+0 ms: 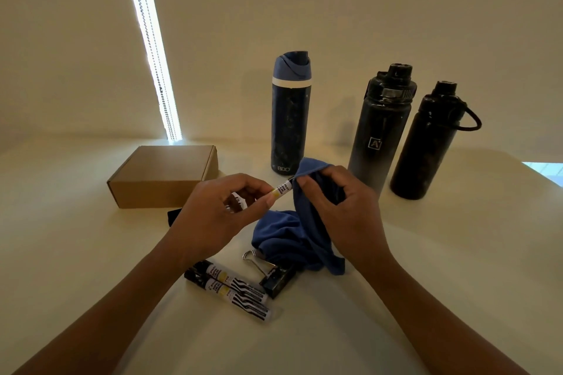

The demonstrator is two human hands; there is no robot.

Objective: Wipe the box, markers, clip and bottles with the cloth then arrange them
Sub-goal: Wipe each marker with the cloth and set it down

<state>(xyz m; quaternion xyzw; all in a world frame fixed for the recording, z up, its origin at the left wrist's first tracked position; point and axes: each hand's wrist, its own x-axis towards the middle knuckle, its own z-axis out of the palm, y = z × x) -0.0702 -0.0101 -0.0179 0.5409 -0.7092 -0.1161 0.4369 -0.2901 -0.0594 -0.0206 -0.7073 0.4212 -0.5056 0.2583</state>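
Both forearms reaching forward, left hand pinching, right hand in curled grip

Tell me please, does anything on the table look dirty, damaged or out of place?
Yes. The three bottles, blue-lidded bottle, middle black bottle and looped black bottle, stand upright but show pale specks and smears, like dust or grime. The binder clip lies partly under the blue cloth. Nothing looks spilled or broken.

Marker tip under the cloth; black object half behind left hand.
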